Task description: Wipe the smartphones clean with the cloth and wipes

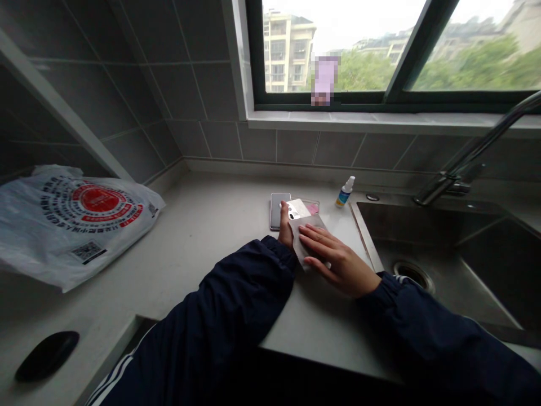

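Observation:
My left hand is wrapped round a white phone, its thumb along the near-left edge. The phone's back faces up, with camera lenses at one corner. Over its lower part lies a grey cloth, which my right hand presses against it with outstretched fingers. Just behind my left hand, a second phone rests on the counter, dark face up. A clear phone case with a pink patch lies beyond the white phone, partly hidden by it. To the right stands a small spray bottle with a white cap.
The pale counter runs along a tiled wall under a window. At right is a steel sink with a curved faucet. A white plastic bag and a black oval object lie at left.

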The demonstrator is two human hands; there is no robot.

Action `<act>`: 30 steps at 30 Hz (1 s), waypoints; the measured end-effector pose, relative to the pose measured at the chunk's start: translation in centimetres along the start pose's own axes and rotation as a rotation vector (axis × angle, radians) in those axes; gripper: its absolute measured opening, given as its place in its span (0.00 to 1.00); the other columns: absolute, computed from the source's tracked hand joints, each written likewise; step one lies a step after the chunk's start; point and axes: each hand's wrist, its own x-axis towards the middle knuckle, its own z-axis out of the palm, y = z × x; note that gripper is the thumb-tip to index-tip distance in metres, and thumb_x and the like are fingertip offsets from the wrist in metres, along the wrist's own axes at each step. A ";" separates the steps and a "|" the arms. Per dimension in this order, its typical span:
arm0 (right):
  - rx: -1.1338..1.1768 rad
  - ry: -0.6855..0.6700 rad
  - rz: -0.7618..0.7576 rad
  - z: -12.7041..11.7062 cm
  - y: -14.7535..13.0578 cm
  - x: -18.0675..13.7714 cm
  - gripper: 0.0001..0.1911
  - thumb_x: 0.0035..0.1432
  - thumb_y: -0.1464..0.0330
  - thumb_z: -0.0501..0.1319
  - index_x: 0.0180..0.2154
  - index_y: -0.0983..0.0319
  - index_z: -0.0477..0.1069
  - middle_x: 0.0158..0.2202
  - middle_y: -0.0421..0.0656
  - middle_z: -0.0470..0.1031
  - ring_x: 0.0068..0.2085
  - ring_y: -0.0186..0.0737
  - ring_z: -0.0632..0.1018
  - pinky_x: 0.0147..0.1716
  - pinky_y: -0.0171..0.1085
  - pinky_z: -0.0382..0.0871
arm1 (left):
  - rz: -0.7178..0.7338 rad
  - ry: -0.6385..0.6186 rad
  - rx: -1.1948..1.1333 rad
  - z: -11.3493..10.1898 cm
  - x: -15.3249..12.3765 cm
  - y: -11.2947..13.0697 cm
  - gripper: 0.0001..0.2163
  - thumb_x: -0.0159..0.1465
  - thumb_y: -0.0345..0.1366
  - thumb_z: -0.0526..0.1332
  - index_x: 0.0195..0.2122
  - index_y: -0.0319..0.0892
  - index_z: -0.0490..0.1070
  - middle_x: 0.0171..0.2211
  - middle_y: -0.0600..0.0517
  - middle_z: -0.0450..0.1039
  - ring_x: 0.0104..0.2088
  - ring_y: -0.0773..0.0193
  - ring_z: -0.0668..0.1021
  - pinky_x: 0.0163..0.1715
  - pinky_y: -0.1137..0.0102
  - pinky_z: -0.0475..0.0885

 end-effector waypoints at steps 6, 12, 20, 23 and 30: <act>-0.086 -0.129 0.035 0.1 0.4 0.0 0.37 0.70 0.58 0.57 0.73 0.56 0.45 0.73 0.49 0.51 0.73 0.52 0.52 0.69 0.59 0.55 | -0.018 -0.052 0.042 0.0 0.2 -0.6 0.38 0.63 0.70 0.47 0.46 0.38 0.77 0.36 0.41 0.80 0.44 0.48 0.82 0.51 0.55 0.75; -0.144 -0.093 0.066 0.2 0.8 -0.1 0.41 0.70 0.55 0.55 0.74 0.58 0.38 0.75 0.50 0.42 0.74 0.54 0.47 0.70 0.60 0.51 | -0.091 -0.007 0.120 0.6 -0.6 -1.6 0.33 0.67 0.64 0.49 0.45 0.39 0.78 0.38 0.41 0.81 0.50 0.50 0.81 0.61 0.55 0.69; -0.202 0.002 0.174 0.1 0.7 -0.1 0.39 0.72 0.56 0.52 0.74 0.57 0.36 0.76 0.50 0.40 0.75 0.54 0.46 0.70 0.60 0.50 | 0.011 -0.195 0.064 0.2 -0.2 -2.8 0.24 0.72 0.53 0.51 0.49 0.40 0.77 0.50 0.43 0.79 0.62 0.56 0.73 0.69 0.63 0.58; -0.193 -0.003 0.181 0.1 0.8 -0.1 0.39 0.71 0.55 0.52 0.74 0.58 0.37 0.76 0.50 0.40 0.74 0.55 0.46 0.70 0.61 0.49 | 0.014 -0.175 0.037 -0.1 0.1 -3.0 0.23 0.72 0.52 0.53 0.50 0.39 0.77 0.52 0.42 0.78 0.63 0.56 0.72 0.69 0.63 0.57; -0.125 -0.065 0.112 -0.1 0.8 0.0 0.35 0.72 0.55 0.53 0.72 0.61 0.48 0.73 0.52 0.51 0.73 0.55 0.52 0.69 0.63 0.53 | -0.091 -0.111 0.069 0.2 -0.5 -2.0 0.33 0.70 0.60 0.47 0.45 0.33 0.77 0.42 0.37 0.80 0.54 0.51 0.80 0.66 0.59 0.62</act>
